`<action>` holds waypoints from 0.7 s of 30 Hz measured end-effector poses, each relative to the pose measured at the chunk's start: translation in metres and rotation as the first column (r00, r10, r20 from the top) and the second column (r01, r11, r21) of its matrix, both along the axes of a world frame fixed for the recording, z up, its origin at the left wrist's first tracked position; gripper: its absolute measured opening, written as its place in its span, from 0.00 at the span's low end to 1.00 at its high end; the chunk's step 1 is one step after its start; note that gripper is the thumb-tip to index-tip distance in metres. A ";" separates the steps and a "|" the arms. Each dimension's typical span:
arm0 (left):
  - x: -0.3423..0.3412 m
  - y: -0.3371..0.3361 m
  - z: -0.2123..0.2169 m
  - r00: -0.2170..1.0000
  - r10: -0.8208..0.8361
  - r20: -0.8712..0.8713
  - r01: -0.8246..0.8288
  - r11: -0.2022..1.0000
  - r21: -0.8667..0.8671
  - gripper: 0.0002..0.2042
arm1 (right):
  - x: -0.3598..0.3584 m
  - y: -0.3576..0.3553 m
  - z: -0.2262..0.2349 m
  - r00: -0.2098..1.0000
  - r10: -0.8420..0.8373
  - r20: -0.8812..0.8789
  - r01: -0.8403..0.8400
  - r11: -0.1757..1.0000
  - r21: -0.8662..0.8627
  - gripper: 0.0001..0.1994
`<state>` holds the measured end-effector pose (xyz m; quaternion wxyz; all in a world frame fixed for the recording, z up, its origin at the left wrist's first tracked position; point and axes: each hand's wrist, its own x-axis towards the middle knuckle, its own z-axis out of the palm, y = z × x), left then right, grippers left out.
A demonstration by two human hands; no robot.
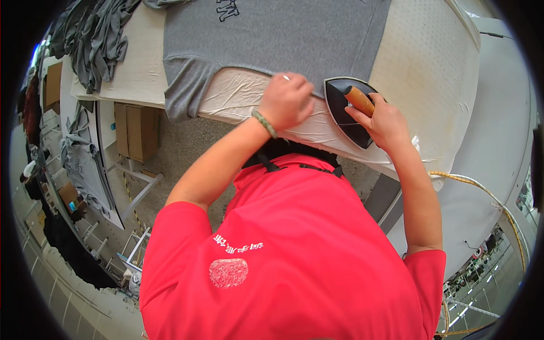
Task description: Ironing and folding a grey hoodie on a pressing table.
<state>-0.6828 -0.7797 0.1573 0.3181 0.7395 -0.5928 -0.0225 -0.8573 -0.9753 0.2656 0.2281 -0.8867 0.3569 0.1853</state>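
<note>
A grey shirt (283, 39) with dark lettering lies spread on the cream padded ironing table (425, 73), one sleeve hanging over the near edge. My left hand (286, 102) is closed at the shirt's near edge and seems to pinch the cloth; the fingertips are partly hidden. To its right, a black iron (345, 116) with a brown wooden handle rests partly on the shirt's edge and partly on the padding. My right hand (385, 122) is wrapped round that handle.
A heap of grey garments (96, 39) lies at the table's far left. Below it stand a cardboard box (136, 131) and a white metal frame (141, 187). Another grey garment (85, 164) hangs at left. A yellow cord and pale hose (481, 187) run along the right.
</note>
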 end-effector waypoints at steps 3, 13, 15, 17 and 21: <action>0.028 0.013 0.002 0.997 -0.026 0.072 0.027 1.000 0.000 0.09 | 0.013 0.005 0.005 0.996 0.067 -0.057 -0.065 0.997 0.043 0.38; 0.086 0.045 0.009 0.995 -0.097 0.024 0.094 0.990 0.100 0.11 | 0.082 0.043 0.011 0.989 0.112 -0.095 -0.105 0.991 0.078 0.37; 0.104 0.053 0.009 0.992 -0.105 0.071 0.100 0.992 0.076 0.12 | 0.099 0.050 0.012 0.988 0.111 -0.104 -0.101 0.990 0.095 0.37; 0.124 0.060 0.008 0.991 -0.107 0.085 0.101 0.993 0.065 0.13 | 0.115 0.056 0.014 0.987 0.108 -0.117 -0.096 0.990 0.104 0.38; 0.164 0.081 0.005 0.984 -0.025 0.178 0.016 0.999 0.050 0.13 | 0.144 0.065 0.014 0.987 0.120 -0.108 -0.105 0.985 0.137 0.38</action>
